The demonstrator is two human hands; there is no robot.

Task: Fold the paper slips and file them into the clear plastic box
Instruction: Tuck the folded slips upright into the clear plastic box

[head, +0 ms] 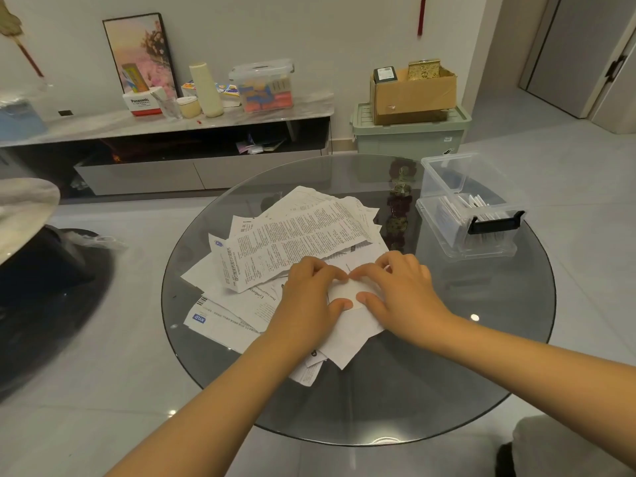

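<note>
A loose pile of printed paper slips (292, 235) lies spread over the middle of the round glass table (447, 373). Both my hands work on one small white folded slip (347, 292) at the near side of the pile. My left hand (309, 297) pinches its left side, thumb on the front edge and curled fingers on the far edge. My right hand (402, 287) pinches the right side the same way. The clear plastic box (468, 208) stands open at the table's right, with several folded slips upright inside and a black latch on its near end.
A low TV cabinet (172, 132) along the wall carries a tissue box, cups and a lidded bin. A green storage bin (409, 132) with a cardboard box on top stands behind the table. A dark stool base (51, 287) is at left.
</note>
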